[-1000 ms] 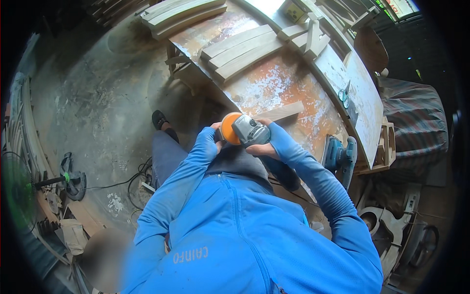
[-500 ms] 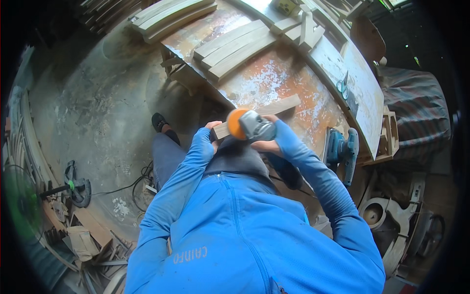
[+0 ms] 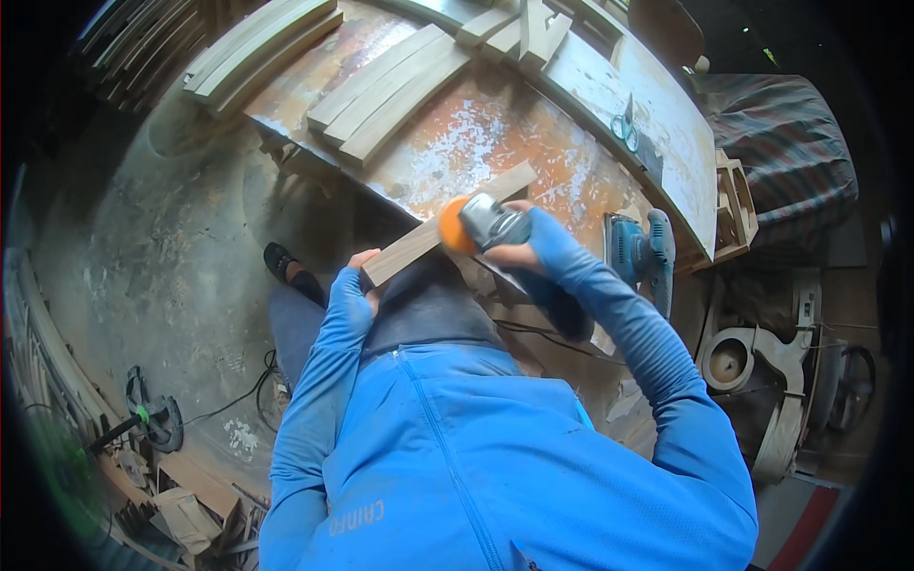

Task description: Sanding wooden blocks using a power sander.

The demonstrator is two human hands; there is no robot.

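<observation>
My left hand [image 3: 367, 279] is closed round the near end of a pale wooden strip [image 3: 405, 253]. The strip slants away over the workbench edge, its far end above the bench. In my right hand [image 3: 529, 242] is an angle grinder [image 3: 493, 222], gripped round its body. Its orange disc [image 3: 456, 226] is at the middle of the strip and covers part of it; whether the two touch I cannot tell. Part of the grinder's body is hidden by my right hand.
On the paint-stained workbench [image 3: 466, 133] lie several cut boards [image 3: 386, 93], more curved boards [image 3: 262, 48] and scissors [image 3: 625, 125]. A blue sander [image 3: 628, 252] stands at the bench's right. A pedestal fan [image 3: 152, 419] and wood scraps [image 3: 195, 495] occupy the left floor; a cable [image 3: 238, 395] trails there.
My left hand and the strip's near end have shifted left, away from the disc, so more strip shows between them. The grinder stays in my right hand. The whole view has swung somewhat.
</observation>
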